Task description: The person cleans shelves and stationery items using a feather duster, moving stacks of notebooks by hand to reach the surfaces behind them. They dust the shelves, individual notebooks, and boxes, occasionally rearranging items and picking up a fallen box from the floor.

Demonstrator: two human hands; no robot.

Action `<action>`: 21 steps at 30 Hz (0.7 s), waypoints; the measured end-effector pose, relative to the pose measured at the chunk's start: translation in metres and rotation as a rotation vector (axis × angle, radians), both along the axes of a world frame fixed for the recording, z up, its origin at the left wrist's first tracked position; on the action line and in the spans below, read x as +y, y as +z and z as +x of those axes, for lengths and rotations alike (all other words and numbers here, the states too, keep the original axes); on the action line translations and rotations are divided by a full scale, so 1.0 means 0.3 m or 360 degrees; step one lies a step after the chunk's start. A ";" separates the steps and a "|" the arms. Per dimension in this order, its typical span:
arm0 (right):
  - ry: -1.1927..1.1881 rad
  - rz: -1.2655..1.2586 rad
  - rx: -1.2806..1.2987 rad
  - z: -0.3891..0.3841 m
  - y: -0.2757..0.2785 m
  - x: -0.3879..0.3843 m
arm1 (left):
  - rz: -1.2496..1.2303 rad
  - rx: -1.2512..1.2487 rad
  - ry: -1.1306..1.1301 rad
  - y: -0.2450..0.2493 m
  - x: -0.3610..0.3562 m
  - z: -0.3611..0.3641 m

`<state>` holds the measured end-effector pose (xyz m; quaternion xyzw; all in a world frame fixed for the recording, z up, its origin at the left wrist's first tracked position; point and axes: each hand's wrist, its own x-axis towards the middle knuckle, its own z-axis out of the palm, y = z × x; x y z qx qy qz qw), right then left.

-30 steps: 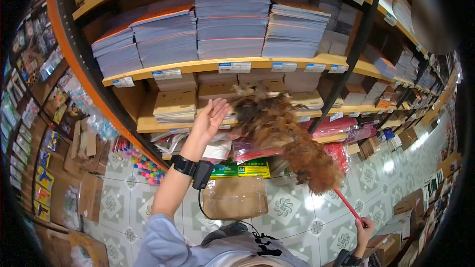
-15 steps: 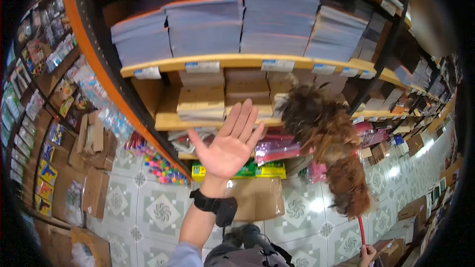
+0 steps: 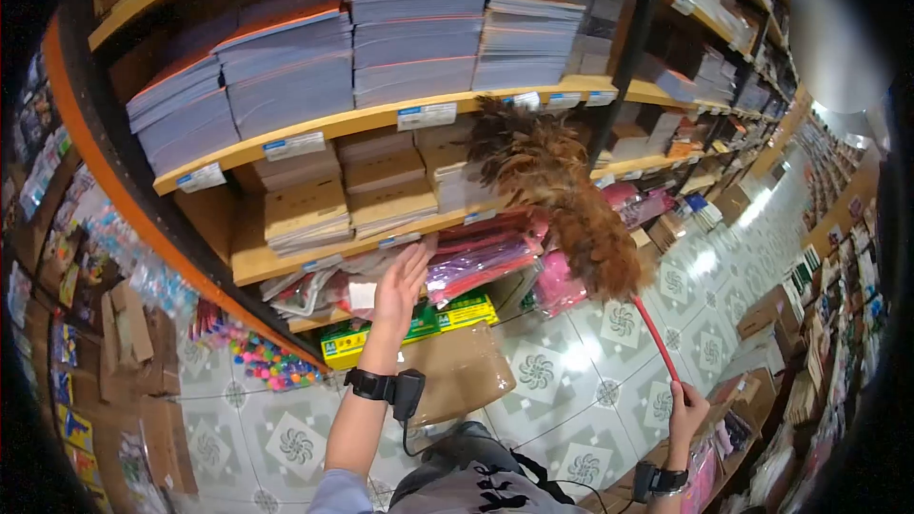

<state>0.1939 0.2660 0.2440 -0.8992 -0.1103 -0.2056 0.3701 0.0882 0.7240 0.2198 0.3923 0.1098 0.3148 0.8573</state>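
My right hand [image 3: 689, 407] is wrapped round the red handle [image 3: 657, 338] of a feather duster [image 3: 566, 195]. The duster's brown and dark feathers slant up to the left, overlapping the edge of a wooden shelf [image 3: 428, 120]. With nothing in it, my left hand [image 3: 400, 287] is held out, fingers stretched, in front of the lower shelf. Close beside it lie pink and purple plastic-wrapped packets [image 3: 486, 265]. Black bands with small devices circle both wrists.
Stacks of paper booklets [image 3: 290, 67] fill the upper shelf, with brown-covered stacks [image 3: 386, 181] below. A cardboard box [image 3: 457, 376] sits on the tiled floor [image 3: 538, 366] by my legs. An orange shelf post [image 3: 133, 200] rises at left; goods line the right side.
The view has swung right. My left hand has turned from palm-up to nearly edge-on and lowered. The duster now tilts more to the left, and more of my right arm shows.
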 end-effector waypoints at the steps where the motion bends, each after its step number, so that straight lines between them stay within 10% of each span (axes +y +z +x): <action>1: -0.0016 -0.0001 -0.0013 -0.002 0.022 0.021 | 0.0009 0.0012 0.0011 -0.008 -0.003 0.020; 8: 0.0009 -0.0336 -0.0257 -0.009 0.065 0.148 | 0.0290 0.0431 0.0421 -0.073 0.050 0.215; 12: -0.0060 -0.0528 -0.0289 0.008 0.064 0.109 | 0.1342 0.1033 0.1040 -0.101 0.187 0.386; 21: -0.0072 -0.0574 -0.0335 0.023 0.052 0.100 | 0.1463 0.1158 0.1150 -0.051 0.274 0.576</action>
